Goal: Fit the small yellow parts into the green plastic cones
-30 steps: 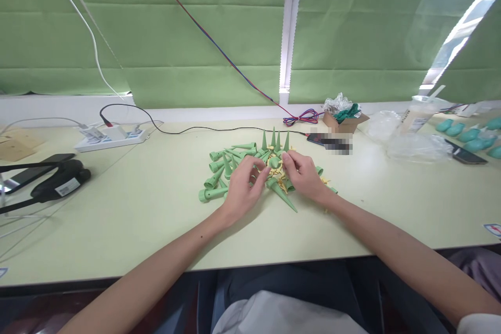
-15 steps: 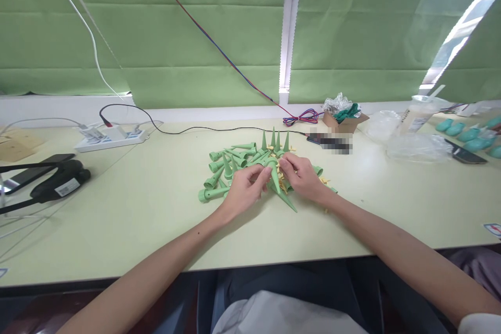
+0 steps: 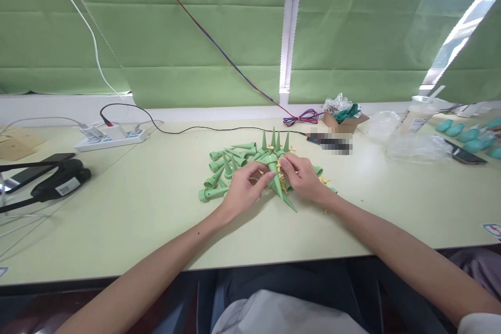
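My left hand [image 3: 247, 186] is closed on a green plastic watering spike [image 3: 276, 180], thumb on its side, with the pointed end down toward me and the wide collar away. Close to the spike's right side, my right hand [image 3: 300, 177] makes a pinch; what lies in its fingertips is too small to tell. Around and behind both hands spreads a pile of similar green spikes [image 3: 213, 194], some lying and several standing point up. Small yellow plastic pieces [image 3: 324, 180] are scattered among them, partly hidden by my right hand.
On the table [image 3: 148, 219], a power strip [image 3: 113, 141] and a black strapped device [image 3: 60, 180] sit left. Behind the pile are a cable bundle [image 3: 301, 117] and a cardboard box [image 3: 344, 124]. A drink cup [image 3: 417, 117], plastic bag [image 3: 418, 147] and teal objects [image 3: 469, 134] stand right.
The held spike has shifted: its tip now reaches slightly lower and to the right, and more of its collar shows. My left fingers have moved a little along it; my right hand stays nearly still.
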`<act>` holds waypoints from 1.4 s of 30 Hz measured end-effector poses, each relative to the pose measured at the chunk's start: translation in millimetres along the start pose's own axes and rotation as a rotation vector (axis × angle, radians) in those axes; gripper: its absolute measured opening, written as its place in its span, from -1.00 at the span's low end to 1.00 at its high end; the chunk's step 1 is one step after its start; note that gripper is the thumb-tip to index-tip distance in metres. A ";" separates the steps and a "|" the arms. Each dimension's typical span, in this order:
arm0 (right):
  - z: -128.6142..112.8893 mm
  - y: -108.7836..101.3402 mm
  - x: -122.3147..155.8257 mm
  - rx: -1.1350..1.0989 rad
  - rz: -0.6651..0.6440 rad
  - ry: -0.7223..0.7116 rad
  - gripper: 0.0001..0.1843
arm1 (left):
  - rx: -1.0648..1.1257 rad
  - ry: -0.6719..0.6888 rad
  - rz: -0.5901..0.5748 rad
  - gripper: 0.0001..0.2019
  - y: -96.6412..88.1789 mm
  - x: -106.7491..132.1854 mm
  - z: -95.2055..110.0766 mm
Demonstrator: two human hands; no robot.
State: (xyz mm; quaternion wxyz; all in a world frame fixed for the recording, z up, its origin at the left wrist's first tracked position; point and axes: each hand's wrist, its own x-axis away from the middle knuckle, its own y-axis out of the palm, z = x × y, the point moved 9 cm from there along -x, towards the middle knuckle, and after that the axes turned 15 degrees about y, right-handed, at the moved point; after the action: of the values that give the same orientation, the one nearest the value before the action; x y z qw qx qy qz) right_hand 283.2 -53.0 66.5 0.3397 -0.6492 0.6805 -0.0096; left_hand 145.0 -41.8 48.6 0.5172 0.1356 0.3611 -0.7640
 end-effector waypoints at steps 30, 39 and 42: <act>2.0 -5.3 1.6 -0.052 0.082 0.024 -0.52 | 0.072 -0.024 -0.062 -0.67 9.9 0.5 -0.1; -1.1 -6.9 4.0 -0.048 0.075 0.005 -0.56 | 0.442 -0.220 -0.049 -0.44 17.5 -0.9 -7.0; -7.0 -6.5 5.5 -0.016 0.069 -0.036 -0.56 | 0.493 -0.253 -0.070 -0.35 20.7 -0.3 -10.2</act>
State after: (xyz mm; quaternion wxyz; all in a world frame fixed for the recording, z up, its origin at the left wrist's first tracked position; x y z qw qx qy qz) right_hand 286.0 -61.9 72.4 0.3466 -0.6282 0.6963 0.0193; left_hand 161.8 -38.8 33.1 0.4827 0.1484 0.1016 -0.8572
